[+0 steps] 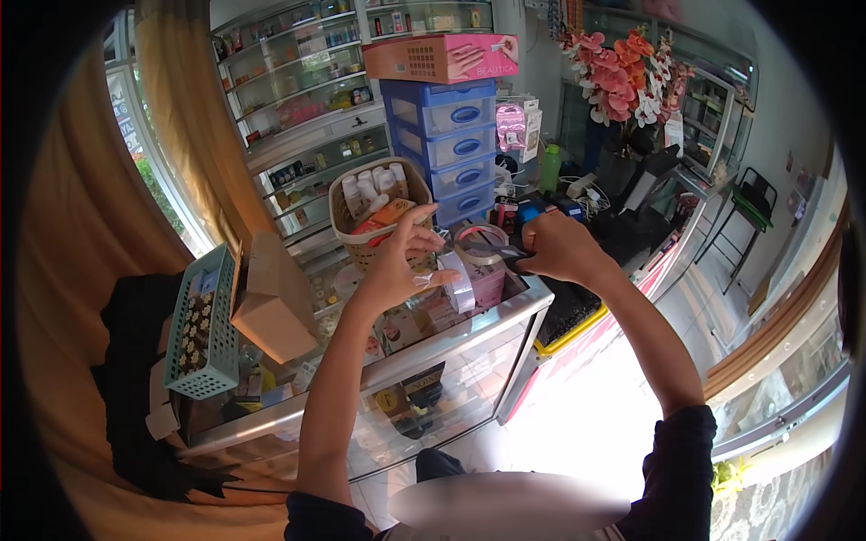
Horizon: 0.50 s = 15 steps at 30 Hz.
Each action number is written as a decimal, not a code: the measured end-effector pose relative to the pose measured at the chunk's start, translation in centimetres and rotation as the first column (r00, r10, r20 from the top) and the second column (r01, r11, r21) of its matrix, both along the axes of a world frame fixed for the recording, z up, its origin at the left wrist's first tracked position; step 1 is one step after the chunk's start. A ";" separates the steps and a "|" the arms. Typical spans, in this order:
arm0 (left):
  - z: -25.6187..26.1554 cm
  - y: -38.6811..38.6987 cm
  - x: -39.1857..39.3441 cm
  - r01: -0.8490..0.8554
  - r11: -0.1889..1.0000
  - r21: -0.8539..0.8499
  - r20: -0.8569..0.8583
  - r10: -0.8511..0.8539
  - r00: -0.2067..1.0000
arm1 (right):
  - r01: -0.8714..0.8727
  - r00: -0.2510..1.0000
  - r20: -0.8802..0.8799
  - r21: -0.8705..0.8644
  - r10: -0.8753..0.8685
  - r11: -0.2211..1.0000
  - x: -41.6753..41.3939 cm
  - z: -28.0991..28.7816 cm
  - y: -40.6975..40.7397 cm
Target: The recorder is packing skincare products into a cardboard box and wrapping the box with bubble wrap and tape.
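My left hand (pixel 406 260) is raised over the glass counter, its fingers curved and spread. Its thumb overlaps a whitish roll of tape (pixel 462 291) standing on edge; whether it grips the roll is unclear. A small clear or white scrap (pixel 423 279) shows by the thumb. My right hand (pixel 560 247) is closed around scissors, whose grey blades (pixel 497 249) point left towards my left hand; their handles are mostly hidden. Behind the blades a wide tape roll (pixel 482 235) lies on a pink box (pixel 488 287).
A beige basket (pixel 345 233) of white bottles and boxes stands behind my left hand, beside a blue drawer tower (pixel 440 95). Left are a cardboard box (pixel 274 297) and a green basket (pixel 223 358). A green bottle (pixel 550 168), cables (pixel 590 193) and artificial flowers (pixel 612 74) stand back right.
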<state>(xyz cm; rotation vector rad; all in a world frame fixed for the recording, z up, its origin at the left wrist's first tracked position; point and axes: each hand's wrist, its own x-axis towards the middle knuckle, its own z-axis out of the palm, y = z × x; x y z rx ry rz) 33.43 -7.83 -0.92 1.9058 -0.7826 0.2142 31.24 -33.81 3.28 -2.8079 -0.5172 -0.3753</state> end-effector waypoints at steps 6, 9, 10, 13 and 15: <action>0.2 0.0 -0.1 -0.005 1.000 0.005 -0.065 0.006 0.998 | -0.043 0.997 -0.072 -0.049 0.039 0.998 0.2 -2.9 0.6; 0.2 -0.1 0.0 -0.005 1.000 0.008 -0.071 0.005 0.997 | -0.052 0.989 -0.141 -0.081 0.040 0.995 1.2 -4.3 0.7; 0.2 0.0 0.0 -0.008 1.000 0.008 -0.071 0.009 0.997 | -0.078 0.984 -0.163 -0.052 0.069 0.996 1.5 -4.6 0.7; 0.4 -0.1 -0.1 -0.016 1.000 0.017 -0.091 0.017 0.996 | -0.129 0.975 -0.181 -0.011 0.125 0.992 2.2 -5.1 0.9; 0.5 -0.2 -0.2 -0.034 0.999 0.018 -0.086 0.036 0.996 | -0.156 0.972 -0.177 0.003 0.154 0.988 2.6 -4.8 1.1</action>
